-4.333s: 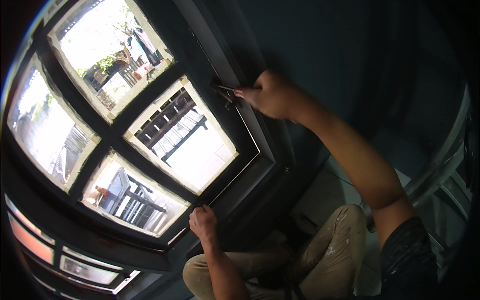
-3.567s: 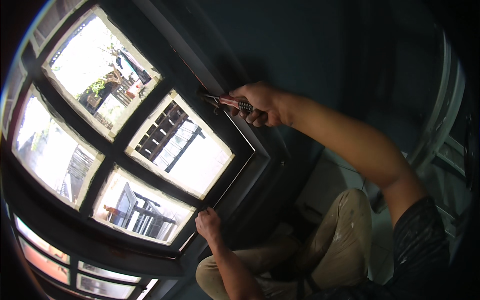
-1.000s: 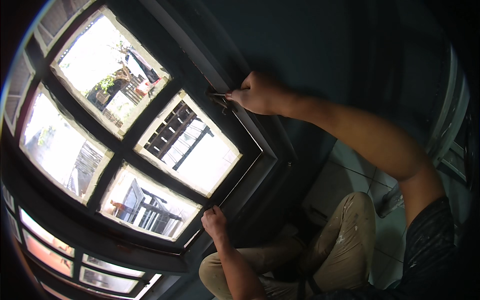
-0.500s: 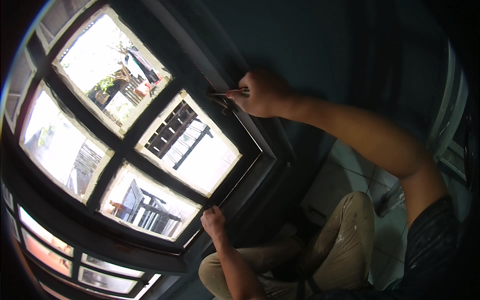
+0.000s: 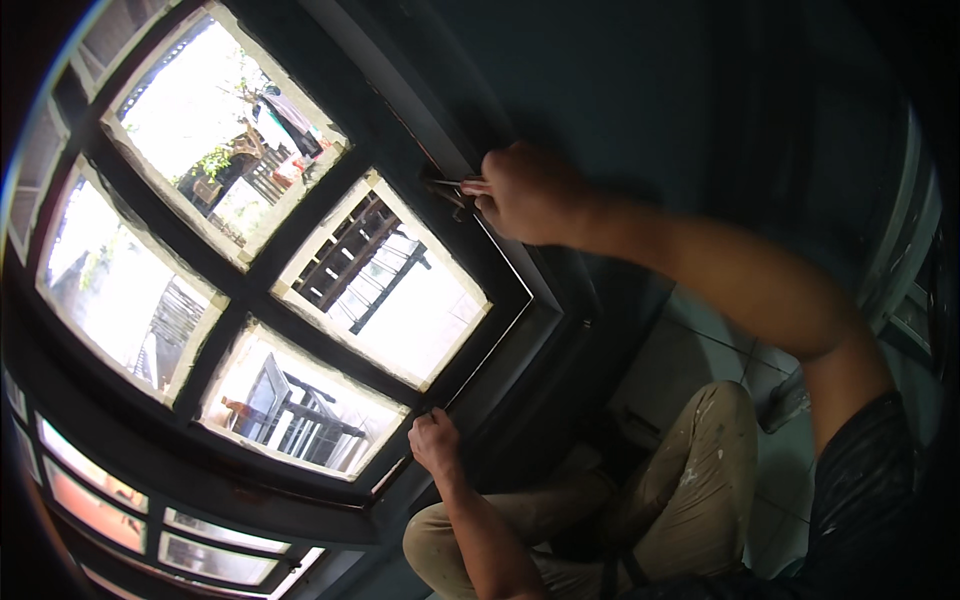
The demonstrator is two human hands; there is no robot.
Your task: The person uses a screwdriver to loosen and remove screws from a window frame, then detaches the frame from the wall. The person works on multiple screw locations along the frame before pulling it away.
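A dark window sash (image 5: pixel 335 205) fills the left side, its glass panes edged with pale strips like masking tape. My right hand (image 5: pixel 525 195) is closed around a slim tool (image 5: pixel 473 187) with a thin light shaft; its tip lies at the sash's right-hand stile and is too dark to make out. Just below the tip, a small metal catch (image 5: pixel 457 208) sticks out from the stile. My left hand (image 5: pixel 433 440) is closed at the sash's lower right corner, fingers curled against the edge. What those fingers hold, if anything, is hidden.
Beside the sash runs a dark frame (image 5: pixel 505 330), with a dark wall or panel (image 5: pixel 620 90) beyond it. My bent knee in paint-spotted tan trousers (image 5: pixel 700 450) is below. White floor tiles (image 5: pixel 700 335) and a pale metal structure (image 5: pixel 890 250) lie to the right.
My right hand and the tool have shifted slightly, the tool staying at the stile beside the catch. My left hand keeps its place at the corner. The view has moved a little.
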